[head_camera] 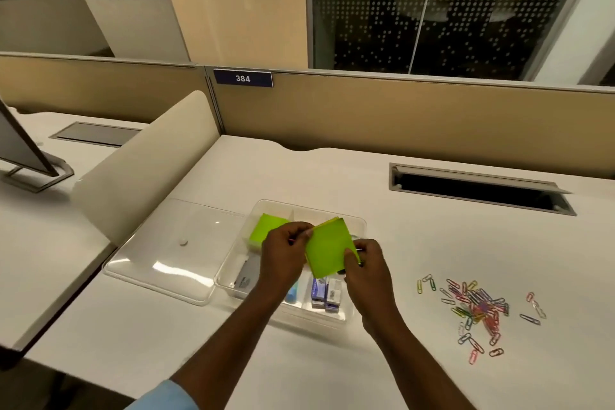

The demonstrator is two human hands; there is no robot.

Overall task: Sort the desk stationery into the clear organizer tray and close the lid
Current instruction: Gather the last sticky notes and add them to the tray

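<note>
Both hands, left and right, pinching a green sticky-note pad, seemingly above the clear plastic organizer tray, centre frame

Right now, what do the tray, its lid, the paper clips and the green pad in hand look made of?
Tray: clear hard plastic, glossy; contents show through its walls.
Lid: same clear plastic, with bright reflections and the desk visible beneath.
Paper clips: thin bent wire, likely colour-coated metal, though possibly plastic.
Held green pad: matte paper, a stack of thin sheets by its edge.
</note>
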